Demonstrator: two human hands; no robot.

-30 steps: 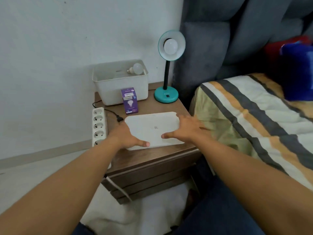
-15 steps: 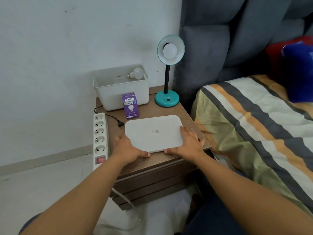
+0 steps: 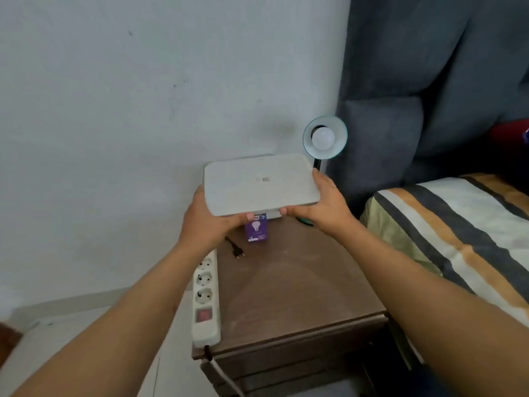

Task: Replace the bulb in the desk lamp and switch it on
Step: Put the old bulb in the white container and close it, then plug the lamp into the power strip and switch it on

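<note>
Both hands hold a flat white lid (image 3: 259,183) in the air, over the white bin at the back of the bedside table. My left hand (image 3: 206,223) grips its near-left corner and my right hand (image 3: 323,203) its right edge. The bin and its loose bulb are hidden under the lid. The teal desk lamp (image 3: 325,138) stands at the back right with a white bulb (image 3: 323,138) in its shade, unlit. A purple bulb box (image 3: 256,230) stands upright just below the lid. The lamp's black plug (image 3: 237,252) lies unplugged on the table.
A white power strip (image 3: 206,293) with a red switch lies along the left edge of the wooden bedside table (image 3: 292,293). A bed with a striped cover (image 3: 458,233) and a grey padded headboard (image 3: 429,81) are to the right. A white wall stands behind.
Both hands have lifted the white lid off the tabletop and carried it back and up over the bin. The front of the table now lies bare.
</note>
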